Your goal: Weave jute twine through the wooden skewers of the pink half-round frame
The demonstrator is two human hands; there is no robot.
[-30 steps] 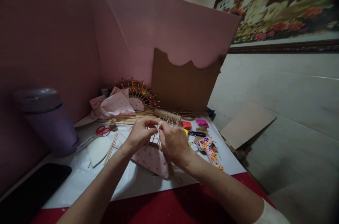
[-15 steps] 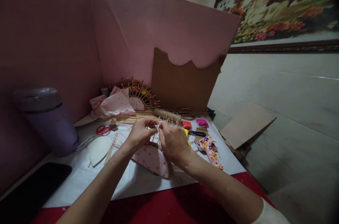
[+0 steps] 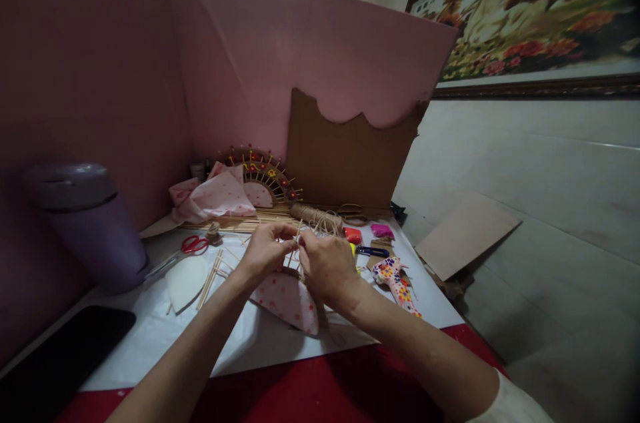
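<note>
My left hand (image 3: 265, 251) and my right hand (image 3: 327, 266) meet over a pink dotted, fan-shaped piece (image 3: 289, 299) with thin wooden sticks (image 3: 299, 244) standing up from its edge. Both hands are pinched closed around the sticks and pale twine between them. What each fingertip grips exactly is hidden. The piece rests on white paper (image 3: 150, 336) over a red table top (image 3: 320, 389).
Red-handled scissors (image 3: 193, 246), loose sticks (image 3: 213, 271) and a white cut-out (image 3: 185, 281) lie left. A twine spool (image 3: 313, 215), a finished stick fan (image 3: 263, 181), pink cloth (image 3: 217, 199), a flowered glue gun (image 3: 397, 283), a purple flask (image 3: 87, 226) and a black phone (image 3: 60, 359) surround them. Pink board stands behind.
Both hands stay together on the sticks; the fingers shift only slightly and the view has nudged a little.
</note>
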